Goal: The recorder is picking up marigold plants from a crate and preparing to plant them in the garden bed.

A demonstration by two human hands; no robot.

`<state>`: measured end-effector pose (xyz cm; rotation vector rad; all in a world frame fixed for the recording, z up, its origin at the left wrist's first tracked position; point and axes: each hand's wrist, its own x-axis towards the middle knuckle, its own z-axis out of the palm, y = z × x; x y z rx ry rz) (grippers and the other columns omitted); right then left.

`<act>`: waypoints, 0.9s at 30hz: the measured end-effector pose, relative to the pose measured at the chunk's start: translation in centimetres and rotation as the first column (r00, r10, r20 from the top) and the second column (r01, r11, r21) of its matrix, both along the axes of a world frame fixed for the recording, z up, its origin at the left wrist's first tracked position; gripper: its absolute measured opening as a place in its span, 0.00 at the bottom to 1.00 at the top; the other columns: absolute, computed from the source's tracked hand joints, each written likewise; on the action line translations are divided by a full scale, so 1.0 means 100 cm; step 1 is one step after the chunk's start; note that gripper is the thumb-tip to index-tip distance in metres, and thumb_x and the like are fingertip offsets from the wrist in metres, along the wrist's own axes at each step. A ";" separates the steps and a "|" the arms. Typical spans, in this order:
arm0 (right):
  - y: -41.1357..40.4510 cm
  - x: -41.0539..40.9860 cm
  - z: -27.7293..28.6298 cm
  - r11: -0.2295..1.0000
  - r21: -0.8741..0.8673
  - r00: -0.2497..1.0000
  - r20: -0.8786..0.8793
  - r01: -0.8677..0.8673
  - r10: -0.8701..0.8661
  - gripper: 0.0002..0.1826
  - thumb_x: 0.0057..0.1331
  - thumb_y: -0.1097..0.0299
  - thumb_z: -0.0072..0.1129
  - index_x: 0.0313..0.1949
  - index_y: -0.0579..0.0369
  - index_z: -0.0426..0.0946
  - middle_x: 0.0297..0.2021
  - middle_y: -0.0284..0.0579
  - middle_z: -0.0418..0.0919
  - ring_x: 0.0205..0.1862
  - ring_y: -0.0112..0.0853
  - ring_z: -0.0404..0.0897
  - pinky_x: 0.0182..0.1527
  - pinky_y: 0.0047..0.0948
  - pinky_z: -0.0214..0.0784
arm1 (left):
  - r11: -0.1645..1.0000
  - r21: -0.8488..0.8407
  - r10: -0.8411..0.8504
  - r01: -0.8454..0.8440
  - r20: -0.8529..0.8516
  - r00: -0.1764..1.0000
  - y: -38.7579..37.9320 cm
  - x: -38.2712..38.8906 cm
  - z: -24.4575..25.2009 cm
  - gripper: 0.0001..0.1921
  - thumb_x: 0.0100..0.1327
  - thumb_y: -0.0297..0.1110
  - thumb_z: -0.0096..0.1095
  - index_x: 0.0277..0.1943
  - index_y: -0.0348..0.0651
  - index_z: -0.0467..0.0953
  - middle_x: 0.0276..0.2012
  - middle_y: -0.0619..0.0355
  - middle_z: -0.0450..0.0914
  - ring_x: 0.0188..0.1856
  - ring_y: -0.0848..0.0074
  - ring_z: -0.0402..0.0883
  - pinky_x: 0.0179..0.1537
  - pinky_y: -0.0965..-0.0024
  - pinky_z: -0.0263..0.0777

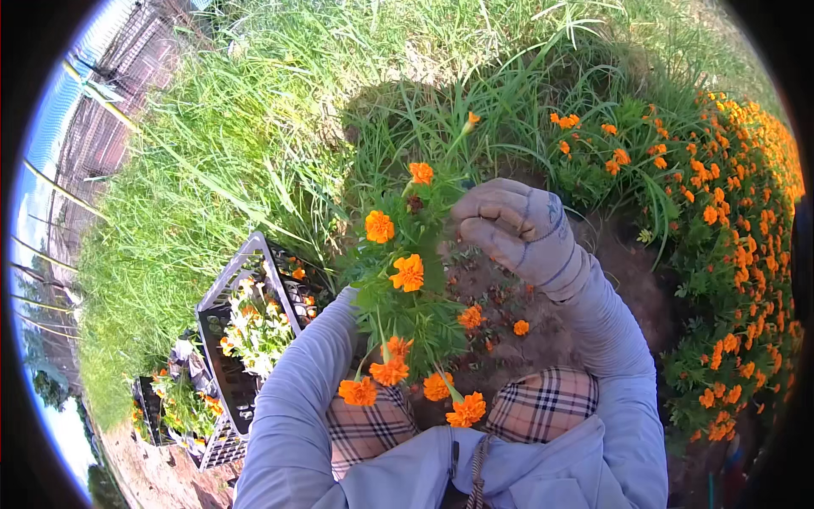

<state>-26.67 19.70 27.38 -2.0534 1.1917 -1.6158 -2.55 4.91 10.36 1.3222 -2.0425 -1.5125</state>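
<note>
A leafy marigold plant with several orange blooms spreads between my forearms and hangs over my knees. My left sleeve runs into its foliage from the left, and the leaves hide my left hand. To the right of the plant is my right hand, in a pale, soil-stained work glove. Its fingers are curled, with the fingertips by the plant's edge; whether something is pinched between them cannot be seen. One orange bloom faces up near the plant's middle. Other blooms, such as the one at the bottom, droop near my lap.
A grey and black plastic crate stands tilted to my left with cut marigolds inside. Beyond it sits a darker crate with more flowers. Dense marigold rows line the right; tall grass grows ahead. Bare soil shows between my arms.
</note>
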 end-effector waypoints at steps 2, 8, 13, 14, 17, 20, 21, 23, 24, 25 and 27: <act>-0.001 0.011 0.001 0.991 -0.060 0.983 -0.131 0.122 -0.129 0.09 0.59 0.68 0.64 0.38 0.54 0.79 0.36 0.45 0.81 0.37 0.38 0.81 0.39 0.32 0.75 | 1.000 -0.016 -0.007 0.007 0.009 1.000 -0.001 -0.003 -0.002 0.33 0.48 0.44 0.73 0.57 0.44 0.71 0.57 0.48 0.71 0.59 0.56 0.68 0.59 0.58 0.63; 0.002 0.007 -0.011 0.894 0.122 0.838 -0.421 0.431 -0.347 0.20 0.56 0.65 0.65 0.49 0.50 0.76 0.40 0.44 0.79 0.41 0.43 0.79 0.43 0.38 0.74 | 0.996 -0.089 -0.026 0.030 0.049 0.998 -0.005 -0.015 -0.005 0.32 0.49 0.44 0.72 0.57 0.44 0.71 0.56 0.48 0.72 0.58 0.57 0.69 0.59 0.58 0.63; 0.005 0.003 -0.025 0.857 0.186 0.754 -0.587 0.480 -0.295 0.19 0.55 0.66 0.65 0.47 0.48 0.76 0.41 0.45 0.78 0.38 0.44 0.79 0.39 0.38 0.73 | 0.993 -0.109 -0.031 0.039 0.072 0.997 -0.004 -0.021 -0.008 0.31 0.50 0.44 0.71 0.57 0.44 0.71 0.55 0.49 0.72 0.58 0.57 0.69 0.58 0.59 0.63; 0.004 0.003 -0.028 0.885 0.173 0.798 -0.531 0.432 -0.285 0.17 0.57 0.66 0.63 0.47 0.49 0.76 0.39 0.44 0.78 0.37 0.41 0.79 0.38 0.37 0.73 | 0.994 -0.106 -0.032 0.040 0.075 0.997 -0.003 -0.021 -0.008 0.31 0.50 0.44 0.71 0.57 0.44 0.71 0.55 0.49 0.72 0.58 0.57 0.70 0.58 0.59 0.63; 0.002 -0.003 -0.030 0.934 0.298 0.980 -0.072 0.198 -0.184 0.13 0.61 0.67 0.61 0.46 0.51 0.76 0.33 0.38 0.78 0.32 0.31 0.79 0.34 0.31 0.72 | 0.995 -0.092 -0.029 0.037 0.085 0.996 0.000 -0.018 -0.007 0.30 0.51 0.44 0.71 0.57 0.44 0.71 0.55 0.49 0.73 0.57 0.58 0.70 0.58 0.60 0.64; 0.002 -0.024 -0.021 0.930 0.289 0.651 0.755 -0.226 -0.076 0.09 0.64 0.70 0.60 0.43 0.57 0.78 0.28 0.28 0.76 0.27 0.15 0.72 0.31 0.17 0.66 | 0.997 -0.068 -0.026 0.032 0.095 0.995 0.004 -0.013 -0.004 0.30 0.51 0.44 0.70 0.57 0.44 0.72 0.55 0.49 0.73 0.57 0.58 0.70 0.58 0.60 0.64; 0.002 -0.030 -0.017 0.923 0.368 0.701 0.688 -0.116 -0.186 0.09 0.64 0.69 0.60 0.42 0.56 0.78 0.29 0.29 0.76 0.26 0.15 0.72 0.29 0.16 0.65 | 0.998 -0.055 -0.019 0.024 0.095 0.995 0.005 -0.010 -0.003 0.30 0.52 0.44 0.70 0.57 0.44 0.72 0.54 0.49 0.73 0.57 0.58 0.70 0.58 0.60 0.64; 0.003 -0.042 -0.009 0.915 0.397 0.771 0.562 0.065 -0.299 0.08 0.65 0.67 0.60 0.41 0.54 0.78 0.30 0.31 0.76 0.24 0.15 0.70 0.27 0.16 0.63 | 0.999 -0.027 -0.014 0.016 0.095 0.995 0.005 -0.006 -0.001 0.29 0.52 0.43 0.70 0.57 0.44 0.72 0.54 0.49 0.73 0.57 0.59 0.71 0.58 0.61 0.64; 0.004 -0.043 -0.008 0.864 0.400 0.909 0.146 0.308 -0.391 0.10 0.62 0.64 0.62 0.40 0.54 0.80 0.38 0.35 0.78 0.31 0.22 0.76 0.35 0.25 0.67 | 1.000 -0.017 -0.012 0.014 0.096 0.995 0.004 -0.005 0.000 0.29 0.52 0.43 0.69 0.57 0.44 0.72 0.54 0.50 0.73 0.57 0.59 0.71 0.58 0.61 0.64; 0.005 -0.043 -0.008 0.901 0.170 0.916 -0.093 0.400 -0.389 0.12 0.60 0.62 0.63 0.40 0.54 0.80 0.40 0.36 0.78 0.35 0.26 0.76 0.39 0.30 0.67 | 1.000 -0.006 -0.010 0.011 0.094 0.995 0.004 -0.003 0.001 0.29 0.53 0.43 0.69 0.57 0.44 0.72 0.54 0.50 0.73 0.57 0.59 0.71 0.58 0.61 0.64; 0.009 -0.033 -0.014 0.841 -0.230 0.684 -0.496 0.490 -0.534 0.15 0.57 0.58 0.66 0.39 0.53 0.81 0.45 0.37 0.78 0.43 0.34 0.76 0.47 0.39 0.65 | 1.000 0.005 -0.011 0.011 0.099 0.995 0.004 -0.003 0.001 0.28 0.53 0.43 0.69 0.57 0.44 0.72 0.54 0.50 0.74 0.56 0.59 0.71 0.57 0.61 0.64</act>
